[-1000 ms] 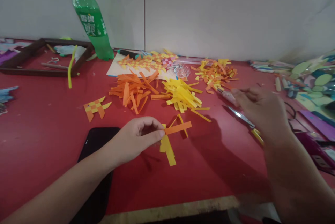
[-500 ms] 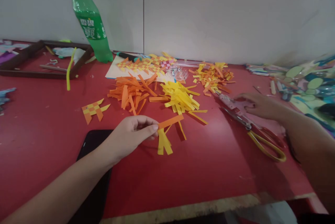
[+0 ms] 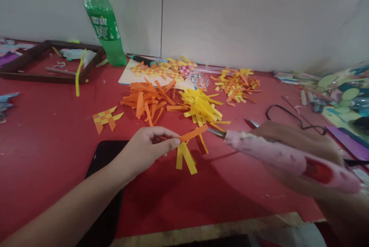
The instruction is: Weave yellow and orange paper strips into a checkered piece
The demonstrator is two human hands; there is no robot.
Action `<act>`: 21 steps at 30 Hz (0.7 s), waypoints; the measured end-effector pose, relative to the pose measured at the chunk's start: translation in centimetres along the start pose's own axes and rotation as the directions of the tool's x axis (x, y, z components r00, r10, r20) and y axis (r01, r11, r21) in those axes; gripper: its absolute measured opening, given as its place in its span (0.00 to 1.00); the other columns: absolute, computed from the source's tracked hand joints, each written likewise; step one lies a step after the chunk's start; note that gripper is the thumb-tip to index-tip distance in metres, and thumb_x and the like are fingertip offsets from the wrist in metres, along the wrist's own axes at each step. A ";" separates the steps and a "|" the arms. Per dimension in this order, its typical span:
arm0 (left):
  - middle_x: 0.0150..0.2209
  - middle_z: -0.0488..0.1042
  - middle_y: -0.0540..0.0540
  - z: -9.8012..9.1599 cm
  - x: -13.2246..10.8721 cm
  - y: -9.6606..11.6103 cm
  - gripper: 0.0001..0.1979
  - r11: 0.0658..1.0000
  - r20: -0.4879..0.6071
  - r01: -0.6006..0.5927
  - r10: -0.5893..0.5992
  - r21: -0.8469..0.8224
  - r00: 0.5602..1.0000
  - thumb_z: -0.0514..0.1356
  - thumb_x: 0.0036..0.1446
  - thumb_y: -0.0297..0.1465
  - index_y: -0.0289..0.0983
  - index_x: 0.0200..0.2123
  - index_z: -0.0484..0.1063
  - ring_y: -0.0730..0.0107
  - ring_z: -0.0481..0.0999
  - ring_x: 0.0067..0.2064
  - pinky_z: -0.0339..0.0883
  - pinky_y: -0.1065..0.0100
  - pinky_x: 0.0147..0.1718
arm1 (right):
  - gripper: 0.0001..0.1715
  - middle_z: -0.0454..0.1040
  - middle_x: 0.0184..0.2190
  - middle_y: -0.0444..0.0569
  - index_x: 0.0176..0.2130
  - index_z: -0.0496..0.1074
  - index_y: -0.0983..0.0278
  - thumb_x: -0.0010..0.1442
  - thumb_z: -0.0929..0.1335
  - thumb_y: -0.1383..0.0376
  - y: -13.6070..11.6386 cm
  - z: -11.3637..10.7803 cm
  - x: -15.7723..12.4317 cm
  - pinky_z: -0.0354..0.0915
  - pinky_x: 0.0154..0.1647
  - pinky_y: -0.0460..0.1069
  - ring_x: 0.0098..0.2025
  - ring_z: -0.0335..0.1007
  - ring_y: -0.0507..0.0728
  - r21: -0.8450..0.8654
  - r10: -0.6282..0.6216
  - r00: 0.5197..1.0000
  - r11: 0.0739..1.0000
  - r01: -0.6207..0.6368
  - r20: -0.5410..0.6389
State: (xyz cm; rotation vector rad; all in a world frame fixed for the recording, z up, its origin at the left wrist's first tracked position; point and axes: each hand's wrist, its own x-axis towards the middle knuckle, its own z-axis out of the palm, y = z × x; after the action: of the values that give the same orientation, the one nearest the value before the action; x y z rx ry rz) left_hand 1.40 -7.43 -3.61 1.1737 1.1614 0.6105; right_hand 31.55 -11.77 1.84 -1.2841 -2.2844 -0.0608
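My left hand (image 3: 155,143) pinches a woven piece of paper strips between thumb and fingers. An orange strip (image 3: 193,133) sticks out to the right from it, and yellow strips (image 3: 187,158) hang below. My right hand (image 3: 296,143) is wrapped round a pink hot glue gun (image 3: 265,154). The gun's metal nozzle points left, close to the orange strip's free end; whether they touch I cannot tell. Behind my right hand a scissor blade (image 3: 252,123) shows, the rest hidden. A finished checkered paper fish (image 3: 106,119) lies left of my left hand.
Orange strips (image 3: 141,102) and yellow strips (image 3: 201,106) lie heaped in front, with offcuts (image 3: 238,85) behind. A black phone (image 3: 103,201) lies under my left forearm. A green bottle (image 3: 108,35) and brown frame (image 3: 37,79) stand back left. A dark cord (image 3: 288,109) curves at right.
My right hand has lifted the hot glue gun off the table and brought it left, its nozzle now by the orange strip. My left hand keeps its pinch.
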 end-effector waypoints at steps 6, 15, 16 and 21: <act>0.31 0.81 0.48 0.2 -0.1 0.2 0.10 0.998 -0.002 -0.059 0.059 0.029 0.998 0.67 0.50 0.37 0.37 0.33 0.80 0.70 0.77 0.31 0.69 0.71 0.33 | 0.12 0.75 0.34 0.53 0.45 0.69 0.61 0.59 0.65 0.66 -1.7 2.0 -0.6 0.66 0.31 0.51 0.33 0.72 0.57 0.146 -0.073 0.991 0.988 0.057 0.108; 0.32 0.82 0.47 0.3 -0.3 0.3 0.10 0.992 0.021 -0.094 0.093 0.086 0.995 0.66 0.51 0.38 0.37 0.31 0.79 0.67 0.78 0.33 0.70 0.71 0.33 | 0.09 0.71 0.28 0.48 0.42 0.66 0.62 0.59 0.65 0.64 -2.0 3.0 -0.7 0.61 0.29 0.49 0.28 0.66 0.55 0.037 -0.143 0.985 0.989 0.140 0.094; 0.32 0.81 0.47 0.3 -0.3 0.3 0.09 0.991 0.024 -0.098 0.097 0.090 0.995 0.66 0.51 0.38 0.37 0.31 0.78 0.68 0.78 0.33 0.69 0.71 0.32 | 0.09 0.71 0.28 0.47 0.42 0.66 0.62 0.59 0.65 0.64 -2.0 3.0 -0.7 0.61 0.28 0.49 0.28 0.66 0.54 0.021 -0.144 0.985 0.990 0.142 0.094; 0.30 0.80 0.48 0.3 -0.3 0.2 0.08 0.988 0.023 -0.106 0.104 0.109 0.994 0.65 0.51 0.36 0.36 0.29 0.77 0.69 0.77 0.30 0.67 0.71 0.30 | 0.08 0.71 0.27 0.46 0.41 0.66 0.61 0.58 0.64 0.66 -2.0 3.4 -0.5 0.60 0.28 0.49 0.27 0.66 0.54 -0.004 -0.156 0.986 0.988 0.156 0.067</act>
State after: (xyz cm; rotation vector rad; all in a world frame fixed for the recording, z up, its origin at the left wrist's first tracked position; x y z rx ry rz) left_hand 1.65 -7.76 -3.33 1.3379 1.1357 0.6209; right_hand 28.78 -12.34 -0.89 -1.1254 -2.4413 -0.0845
